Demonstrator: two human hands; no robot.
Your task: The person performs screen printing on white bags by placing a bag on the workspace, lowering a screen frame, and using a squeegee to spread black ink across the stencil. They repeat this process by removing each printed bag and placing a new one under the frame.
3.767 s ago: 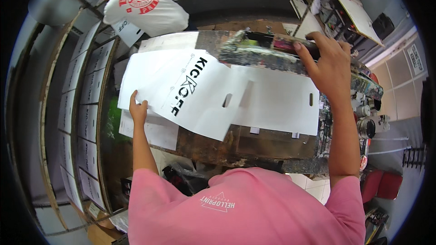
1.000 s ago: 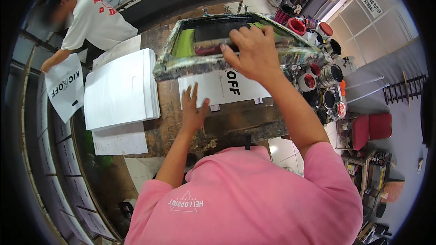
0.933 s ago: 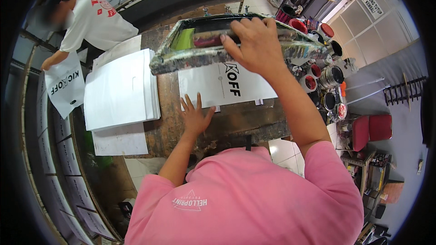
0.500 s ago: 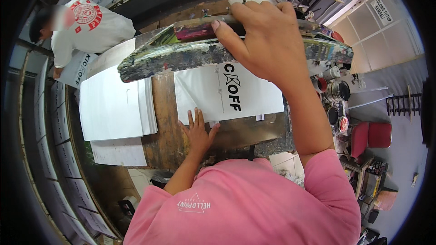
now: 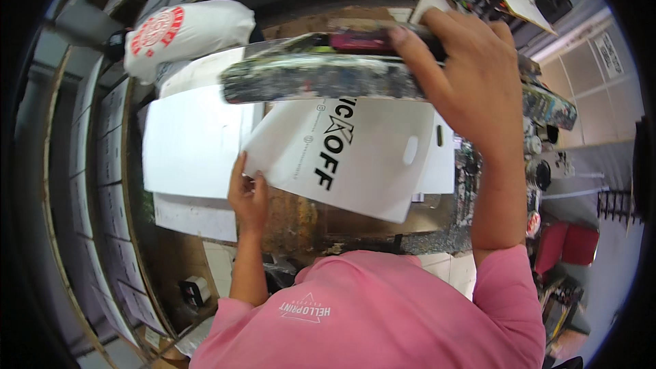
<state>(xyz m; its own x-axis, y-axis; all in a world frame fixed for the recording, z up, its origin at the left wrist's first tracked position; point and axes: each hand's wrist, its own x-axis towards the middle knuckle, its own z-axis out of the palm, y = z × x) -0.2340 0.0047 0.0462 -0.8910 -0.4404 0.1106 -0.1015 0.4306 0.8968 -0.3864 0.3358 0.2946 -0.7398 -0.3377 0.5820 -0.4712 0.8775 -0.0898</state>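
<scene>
My left hand pinches the near left corner of a white plastic bag with large black print and an oval handle hole. The bag is tilted and partly lifted. Part of another white piece, with a dark slot, shows beyond its right side. Above them, my right hand grips a raised, paint-crusted screen printing frame. A magenta-stained bar, perhaps a squeegee, lies behind the frame's near edge by my thumb. The frame hides the bag's far end.
A stack of white bags or sheets lies left on the worn worktable. Another person in a white shirt bends at the far left. Racks line the left side. Ink tubs and a red chair stand right.
My left hand, flat on the table by the bag's near edge before, has moved left and taken the bag's corner. The bag has turned and lifted. The person at far left has bent away.
</scene>
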